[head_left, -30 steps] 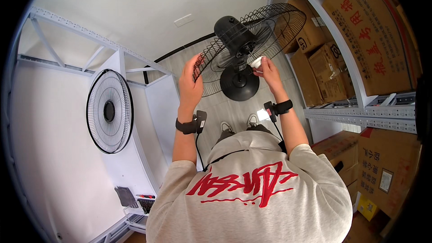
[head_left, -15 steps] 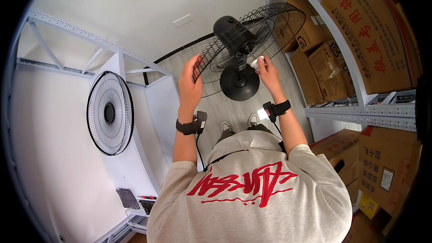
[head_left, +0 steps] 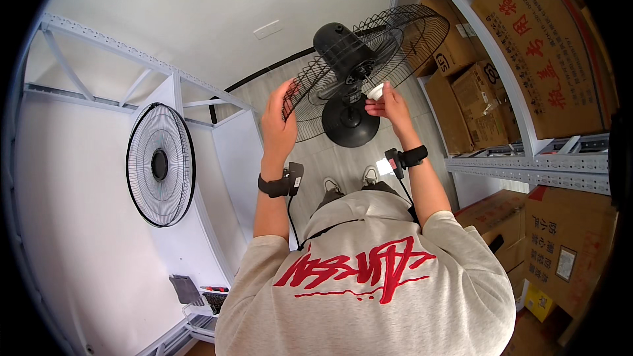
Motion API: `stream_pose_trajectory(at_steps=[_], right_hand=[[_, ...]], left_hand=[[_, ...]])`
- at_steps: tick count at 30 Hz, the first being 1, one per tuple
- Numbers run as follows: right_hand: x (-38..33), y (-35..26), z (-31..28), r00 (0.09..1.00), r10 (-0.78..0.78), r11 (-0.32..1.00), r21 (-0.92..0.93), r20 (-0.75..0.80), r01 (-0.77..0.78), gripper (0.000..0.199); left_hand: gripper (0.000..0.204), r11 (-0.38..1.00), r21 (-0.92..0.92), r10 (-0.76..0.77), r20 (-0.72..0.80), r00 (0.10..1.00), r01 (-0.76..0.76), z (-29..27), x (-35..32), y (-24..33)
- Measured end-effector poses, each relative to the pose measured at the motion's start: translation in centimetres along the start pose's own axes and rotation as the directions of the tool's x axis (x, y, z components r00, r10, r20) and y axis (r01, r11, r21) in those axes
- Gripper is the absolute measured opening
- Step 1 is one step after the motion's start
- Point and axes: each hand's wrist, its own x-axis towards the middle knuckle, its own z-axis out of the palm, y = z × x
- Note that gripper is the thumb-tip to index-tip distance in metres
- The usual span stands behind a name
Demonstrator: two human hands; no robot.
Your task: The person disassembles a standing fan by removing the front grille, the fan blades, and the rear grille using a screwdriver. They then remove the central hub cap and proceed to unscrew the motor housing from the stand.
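Observation:
A black fan stands on the floor ahead of me, its rear wire grille (head_left: 304, 111) fixed to the motor housing (head_left: 339, 49) above a round base (head_left: 351, 125). My left hand (head_left: 278, 122) grips the grille's left rim, fingers partly hidden behind the wires. Between the thumb and fingers of my right hand (head_left: 393, 111) is a small round white plastic nut (head_left: 375, 92). It sits close to the end of the thin metal shaft (head_left: 368, 80) at the grille's centre; whether they touch I cannot tell. No blades are on the shaft.
A separate round front grille (head_left: 173, 191) lies on the white shelf (head_left: 79, 224) at left. Near its lower end are a grey flat piece (head_left: 186, 290) and small tools (head_left: 215, 300). Metal shelving (head_left: 501, 59) with cardboard boxes (head_left: 475, 109) lines the right.
My right hand has drawn slightly down and turned, so more of the white nut shows near the shaft's end. The left hand keeps its hold on the grille.

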Motion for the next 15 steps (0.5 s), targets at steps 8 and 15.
stream_pose_trajectory(at_steps=[8,15], right_hand=[[-1.7,-0.7,1.2,0.652,-0.747,0.369,-0.735,0.129,0.568,0.056],[-0.8,-0.9,0.0,0.986,-0.165,0.920,-0.364,-0.030,0.143,0.063]], left_hand=[[0.060,0.999,-0.026,0.037,-0.062,0.997,-0.039,0.2,0.0,0.0],[0.060,0.998,-0.037,0.054,-0.071,0.996,-0.057,0.2,0.1,-0.2]])
